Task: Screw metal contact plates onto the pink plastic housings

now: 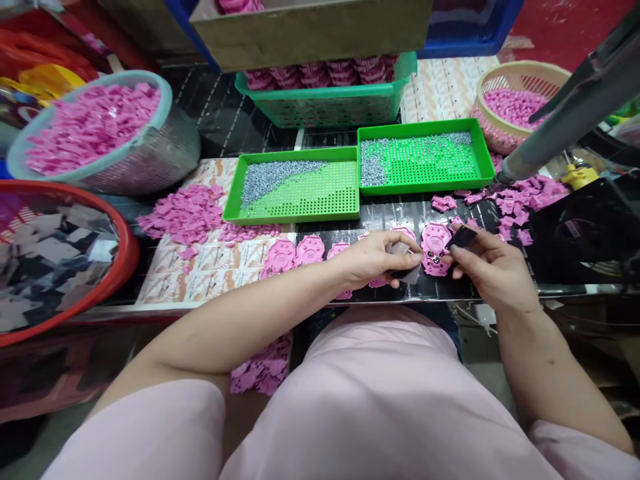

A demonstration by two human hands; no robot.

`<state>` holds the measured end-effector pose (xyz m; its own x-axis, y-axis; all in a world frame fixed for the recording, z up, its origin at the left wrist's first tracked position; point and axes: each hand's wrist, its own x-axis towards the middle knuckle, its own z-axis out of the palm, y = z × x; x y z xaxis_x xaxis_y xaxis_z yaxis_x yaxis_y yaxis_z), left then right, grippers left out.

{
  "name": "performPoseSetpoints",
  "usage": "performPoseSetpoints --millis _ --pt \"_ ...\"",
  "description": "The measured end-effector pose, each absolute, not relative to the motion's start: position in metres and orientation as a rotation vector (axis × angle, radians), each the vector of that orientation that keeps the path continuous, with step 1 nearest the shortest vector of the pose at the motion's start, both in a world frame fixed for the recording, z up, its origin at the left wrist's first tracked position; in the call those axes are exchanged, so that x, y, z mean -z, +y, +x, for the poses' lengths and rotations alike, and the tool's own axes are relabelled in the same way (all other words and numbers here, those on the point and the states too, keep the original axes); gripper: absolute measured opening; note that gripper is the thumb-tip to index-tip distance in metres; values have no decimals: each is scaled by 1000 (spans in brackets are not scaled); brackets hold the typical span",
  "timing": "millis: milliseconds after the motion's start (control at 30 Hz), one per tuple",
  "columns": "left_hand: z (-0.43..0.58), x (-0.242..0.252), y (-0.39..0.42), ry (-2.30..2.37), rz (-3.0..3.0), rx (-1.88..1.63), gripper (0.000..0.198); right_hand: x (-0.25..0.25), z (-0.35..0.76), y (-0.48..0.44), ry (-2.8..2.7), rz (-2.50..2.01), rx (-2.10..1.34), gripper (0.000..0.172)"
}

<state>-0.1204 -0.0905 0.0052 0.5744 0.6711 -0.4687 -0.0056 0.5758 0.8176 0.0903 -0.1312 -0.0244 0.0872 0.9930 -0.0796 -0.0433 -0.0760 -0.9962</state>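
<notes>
The left hand (380, 259), its forearm coming in from the lower left, is closed on a stack of dark grey squares (404, 265) - thumb on top, fingers curled beneath - just left of the pink round part (436, 248), which lies flat on the black mat (450, 288). That part sits between the two hands, close to both. At its right edge the right hand (493, 268) pinches a single dark square (463, 237) between thumb and forefinger, tilted above the part's rim, wrist bent inward.
</notes>
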Motion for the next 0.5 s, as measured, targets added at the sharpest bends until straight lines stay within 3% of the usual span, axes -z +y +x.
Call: performPoseSetpoints --millis 133,233,500 --pt "-114 -2 -94 860 1172 -393 34 19 74 -142 -1220 -1277 -1091 20" --pt "-113 -4 -95 876 1243 -397 36 19 71 -148 -1313 -1244 -941 16" --pt "-111 -11 -94 885 1353 -308 35 32 76 -152 -1219 -1165 -1238 11"
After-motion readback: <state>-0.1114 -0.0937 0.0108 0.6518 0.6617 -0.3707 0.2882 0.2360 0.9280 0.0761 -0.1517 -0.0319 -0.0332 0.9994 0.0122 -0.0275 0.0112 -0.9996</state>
